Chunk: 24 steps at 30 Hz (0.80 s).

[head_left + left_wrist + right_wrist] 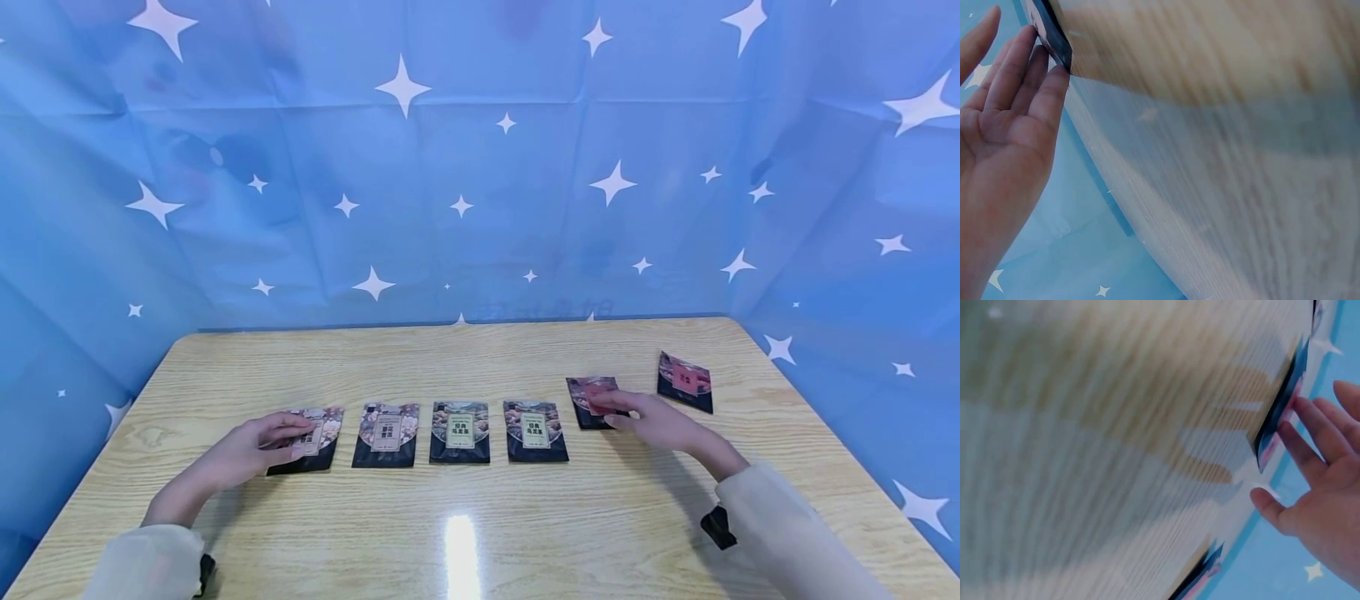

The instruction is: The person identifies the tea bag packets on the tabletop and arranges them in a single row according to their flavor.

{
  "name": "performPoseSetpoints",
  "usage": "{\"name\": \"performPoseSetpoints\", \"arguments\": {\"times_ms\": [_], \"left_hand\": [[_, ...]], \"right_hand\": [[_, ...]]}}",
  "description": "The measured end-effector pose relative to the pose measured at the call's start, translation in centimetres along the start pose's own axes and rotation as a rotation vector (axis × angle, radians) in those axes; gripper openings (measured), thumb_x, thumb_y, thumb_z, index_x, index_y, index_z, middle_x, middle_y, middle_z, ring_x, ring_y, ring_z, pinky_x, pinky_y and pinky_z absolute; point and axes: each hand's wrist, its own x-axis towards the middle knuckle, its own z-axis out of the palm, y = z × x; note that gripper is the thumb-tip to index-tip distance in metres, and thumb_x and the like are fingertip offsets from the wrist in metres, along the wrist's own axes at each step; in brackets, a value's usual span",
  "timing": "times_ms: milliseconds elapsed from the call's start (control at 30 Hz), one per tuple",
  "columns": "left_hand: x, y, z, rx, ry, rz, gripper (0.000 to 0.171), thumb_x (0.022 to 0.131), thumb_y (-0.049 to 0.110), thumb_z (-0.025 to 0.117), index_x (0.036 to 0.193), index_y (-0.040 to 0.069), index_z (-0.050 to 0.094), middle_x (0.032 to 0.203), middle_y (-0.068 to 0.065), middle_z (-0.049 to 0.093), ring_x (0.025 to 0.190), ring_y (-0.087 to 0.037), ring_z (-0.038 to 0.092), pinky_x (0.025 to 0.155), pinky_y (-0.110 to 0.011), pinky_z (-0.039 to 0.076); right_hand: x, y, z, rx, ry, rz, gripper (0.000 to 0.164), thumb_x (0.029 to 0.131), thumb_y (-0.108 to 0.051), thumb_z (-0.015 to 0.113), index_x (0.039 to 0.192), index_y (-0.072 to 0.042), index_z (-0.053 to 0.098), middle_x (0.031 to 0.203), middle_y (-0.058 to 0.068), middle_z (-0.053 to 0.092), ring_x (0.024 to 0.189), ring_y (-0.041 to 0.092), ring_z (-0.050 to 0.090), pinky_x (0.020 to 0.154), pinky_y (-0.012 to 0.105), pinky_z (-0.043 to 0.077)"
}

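My left hand (243, 454) lies over the leftmost tea packet (327, 429), which has a pink floral top and a dark bottom edge. In the left wrist view its fairly straight fingertips meet the edge of that packet (1054, 37). Farther right, my right hand (656, 421) reaches onto a packet with a red label (581, 392). Two extended fingers touch the face of this packet (1284, 406) in the right wrist view, while the thumb stands apart from it. Part of each touched packet is hidden under the fingers.
Between the hands lie a pink floral packet (386, 435) and two green-label packets (460, 432), (536, 432) in a row. Another red-label packet (684, 382) lies tilted at the far right. Blue star-patterned cloth (465, 167) hangs behind the wooden table (360, 533).
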Motion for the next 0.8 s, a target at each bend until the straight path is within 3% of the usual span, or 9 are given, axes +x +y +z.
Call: {"name": "performPoseSetpoints", "arguments": {"times_ms": [800], "left_hand": [[0.0, -0.1, 0.0, 0.008, 0.002, 0.011, 0.043, 0.09, 0.016, 0.059, 0.125, -0.004, 0.047, 0.129, -0.026, 0.045, 0.117, -0.042, 0.043, 0.083, -0.037, 0.049]], "right_hand": [[-2.7, -1.3, 1.4, 0.051, -0.06, 0.019, 0.043, 0.097, -0.019, 0.045, 0.135, 0.002, 0.04, 0.133, 0.027, 0.041, 0.122, 0.045, 0.036, 0.09, 0.056, 0.038]]}}
